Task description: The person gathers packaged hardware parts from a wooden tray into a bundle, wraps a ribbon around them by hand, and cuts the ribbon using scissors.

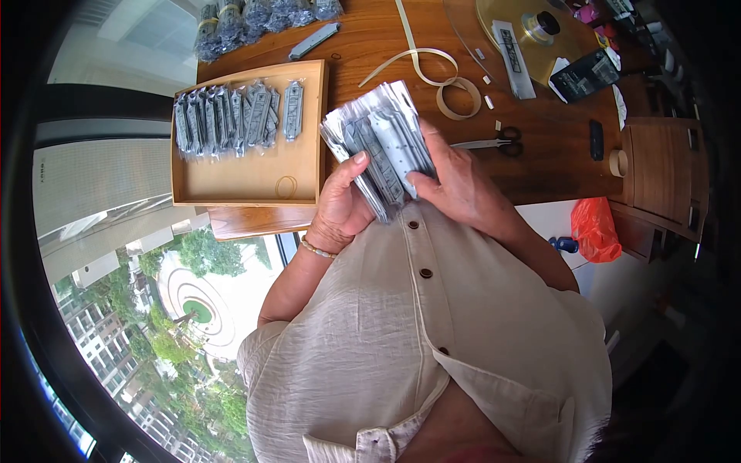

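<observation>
A thick bundle of slim grey packets in clear plastic sleeves (382, 150) is held upright in front of my chest, between both hands. My left hand (343, 201) is closed round its left side, with the thumb lying over the front packets. On the right side, my right hand (455, 181) grips the same bundle, thumb pressed near the lower corner and fingers behind it. To the left stands a shallow wooden tray (231, 185) with a row of similar packets (224, 119) and one separate packet (292, 110). Rubber bands (286, 187) lie near the tray's front.
Banded bundles (255, 23) and a loose packet (315, 41) are behind the tray. Further right lie a tape strip curled into a loop (458, 99), scissors (505, 142), a white packet (513, 60) and a black pouch (584, 76). A window (154, 309) borders the left.
</observation>
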A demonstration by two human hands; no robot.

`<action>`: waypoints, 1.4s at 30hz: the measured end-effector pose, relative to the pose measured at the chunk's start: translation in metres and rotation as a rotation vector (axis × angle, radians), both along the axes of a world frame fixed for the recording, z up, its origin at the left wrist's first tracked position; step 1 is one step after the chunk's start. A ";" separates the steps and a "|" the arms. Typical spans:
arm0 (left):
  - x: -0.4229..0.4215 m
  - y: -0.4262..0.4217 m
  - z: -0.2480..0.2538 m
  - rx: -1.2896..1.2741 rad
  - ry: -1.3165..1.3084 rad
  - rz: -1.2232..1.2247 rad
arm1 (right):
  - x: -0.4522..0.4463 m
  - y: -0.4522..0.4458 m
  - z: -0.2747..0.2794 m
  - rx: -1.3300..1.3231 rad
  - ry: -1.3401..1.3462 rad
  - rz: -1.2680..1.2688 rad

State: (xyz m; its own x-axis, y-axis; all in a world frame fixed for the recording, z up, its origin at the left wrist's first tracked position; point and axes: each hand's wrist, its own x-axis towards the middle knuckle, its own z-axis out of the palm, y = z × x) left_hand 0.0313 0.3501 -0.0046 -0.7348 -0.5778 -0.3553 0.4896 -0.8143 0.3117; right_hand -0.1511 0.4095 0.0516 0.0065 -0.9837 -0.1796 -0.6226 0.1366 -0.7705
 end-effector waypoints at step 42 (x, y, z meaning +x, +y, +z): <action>-0.005 -0.003 -0.001 -0.022 -0.179 -0.021 | 0.006 -0.002 -0.019 -0.093 -0.011 0.016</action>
